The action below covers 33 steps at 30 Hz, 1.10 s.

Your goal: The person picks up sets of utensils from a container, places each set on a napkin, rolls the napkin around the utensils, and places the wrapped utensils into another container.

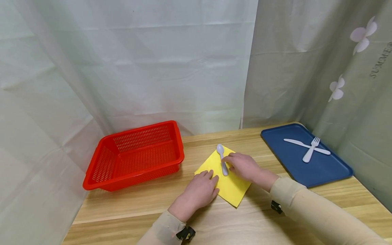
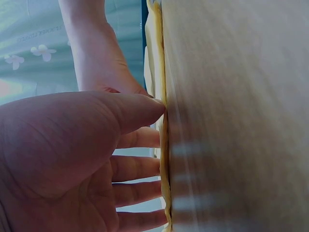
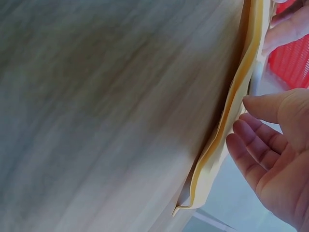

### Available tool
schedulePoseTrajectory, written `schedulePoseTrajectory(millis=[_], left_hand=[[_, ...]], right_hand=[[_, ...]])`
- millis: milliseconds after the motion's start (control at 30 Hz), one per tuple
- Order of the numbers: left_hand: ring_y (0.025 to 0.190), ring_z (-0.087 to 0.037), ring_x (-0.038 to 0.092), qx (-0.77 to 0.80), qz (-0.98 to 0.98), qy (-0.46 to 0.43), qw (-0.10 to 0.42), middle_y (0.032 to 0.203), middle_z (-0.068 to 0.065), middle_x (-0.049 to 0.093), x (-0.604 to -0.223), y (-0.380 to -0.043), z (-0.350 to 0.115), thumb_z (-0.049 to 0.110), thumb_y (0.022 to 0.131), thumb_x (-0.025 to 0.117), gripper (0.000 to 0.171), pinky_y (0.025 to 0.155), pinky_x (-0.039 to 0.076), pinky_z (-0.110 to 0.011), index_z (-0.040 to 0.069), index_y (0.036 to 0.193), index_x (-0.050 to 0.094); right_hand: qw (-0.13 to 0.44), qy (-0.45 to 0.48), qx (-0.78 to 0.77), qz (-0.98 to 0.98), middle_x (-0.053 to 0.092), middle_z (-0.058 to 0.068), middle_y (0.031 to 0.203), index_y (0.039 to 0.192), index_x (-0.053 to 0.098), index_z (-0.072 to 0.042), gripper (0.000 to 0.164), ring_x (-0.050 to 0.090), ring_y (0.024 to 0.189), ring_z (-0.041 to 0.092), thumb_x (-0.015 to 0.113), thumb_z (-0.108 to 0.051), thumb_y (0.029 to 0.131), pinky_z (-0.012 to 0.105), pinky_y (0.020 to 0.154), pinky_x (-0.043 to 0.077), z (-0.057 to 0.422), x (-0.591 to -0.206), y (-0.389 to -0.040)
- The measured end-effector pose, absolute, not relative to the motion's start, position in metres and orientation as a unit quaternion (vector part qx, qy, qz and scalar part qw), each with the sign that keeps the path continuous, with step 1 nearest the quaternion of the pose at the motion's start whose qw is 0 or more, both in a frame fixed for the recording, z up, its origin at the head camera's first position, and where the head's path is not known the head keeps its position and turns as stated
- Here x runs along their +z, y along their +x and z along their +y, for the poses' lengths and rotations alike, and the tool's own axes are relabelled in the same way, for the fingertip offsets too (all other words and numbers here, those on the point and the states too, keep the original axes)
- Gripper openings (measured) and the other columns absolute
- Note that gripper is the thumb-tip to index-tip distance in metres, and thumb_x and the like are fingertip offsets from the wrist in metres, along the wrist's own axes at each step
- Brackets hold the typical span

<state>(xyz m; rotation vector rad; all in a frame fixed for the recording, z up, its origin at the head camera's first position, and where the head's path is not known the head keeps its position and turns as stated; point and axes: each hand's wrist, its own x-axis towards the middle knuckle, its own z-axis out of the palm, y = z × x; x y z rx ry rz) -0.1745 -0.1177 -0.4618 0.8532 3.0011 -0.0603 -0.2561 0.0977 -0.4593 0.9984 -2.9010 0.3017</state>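
A folded yellow napkin (image 1: 231,190) lies at an angle on the wooden table. On it rests a white plastic spoon (image 1: 220,148), bowl toward the back. My right hand (image 1: 244,166) reaches in from the right, index finger and thumb at the spoon's handle; its other fingers curl loosely just above the napkin in the right wrist view. My left hand (image 1: 201,189) lies with spread, nearly straight fingers on the napkin's left edge. Seen from the left wrist, the thumb and fingertips press along the napkin's yellow edge (image 2: 163,72).
To the left stands a red perforated plastic basket (image 1: 144,175). A blue tray (image 1: 281,146) at the right holds a white knife (image 1: 295,142) and a white fork (image 1: 308,153), crossed. Pale curtains (image 1: 171,68) hang behind the table and at both sides.
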Motion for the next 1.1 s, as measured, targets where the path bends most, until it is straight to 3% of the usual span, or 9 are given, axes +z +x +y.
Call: schedulePoseTrajectory(millis=[333, 500, 767, 1100], left_hand=[[0.139, -0.035, 0.062, -0.018, 0.961, 0.275, 0.003, 0.153, -0.017, 0.064, -0.462, -0.174, -0.118, 0.04, 0.107, 0.073, 0.051, 0.119, 0.05, -0.047, 0.01, 0.149, 0.07], [0.138, -0.034, 0.063, -0.022, 0.96, 0.278, -0.001, 0.152, -0.017, 0.065, -0.462, -0.173, -0.119, 0.041, 0.107, 0.073, 0.051, 0.118, 0.051, -0.046, 0.011, 0.148, 0.07], [0.139, -0.034, 0.062, -0.022, 0.961, 0.277, 0.003, 0.153, -0.017, 0.064, -0.462, -0.173, -0.119, 0.041, 0.108, 0.072, 0.051, 0.119, 0.05, -0.047, 0.011, 0.149, 0.069], [0.141, -0.034, 0.061, -0.019, 0.962, 0.273, 0.008, 0.154, -0.017, 0.063, -0.46, -0.172, -0.118, 0.04, 0.108, 0.072, 0.051, 0.119, 0.049, -0.048, 0.011, 0.15, 0.069]], right_hand=[[0.071, 0.323, 0.106, -0.938, 0.075, 0.011, 0.123, 0.133, 0.075, -0.005, 0.037, 0.073, 0.112, 0.031, 0.083, -0.003, 0.097, 0.048, 0.092, 0.063, 0.106, -0.459, -0.253], [0.088, 0.308, 0.1, -0.942, 0.073, 0.013, 0.13, 0.136, 0.074, -0.004, 0.039, 0.071, 0.118, 0.034, 0.084, -0.01, 0.098, 0.049, 0.095, 0.062, 0.111, -0.457, -0.25], [0.128, 0.302, 0.093, -0.94, 0.069, 0.018, 0.145, 0.144, 0.07, -0.002, 0.05, 0.065, 0.134, 0.039, 0.084, -0.023, 0.101, 0.056, 0.112, 0.054, 0.12, -0.453, -0.245], [0.164, 0.313, 0.066, -0.933, 0.065, 0.021, 0.151, 0.15, 0.065, 0.0, 0.058, 0.06, 0.14, 0.044, 0.081, -0.03, 0.103, 0.06, 0.118, 0.047, 0.132, -0.452, -0.242]])
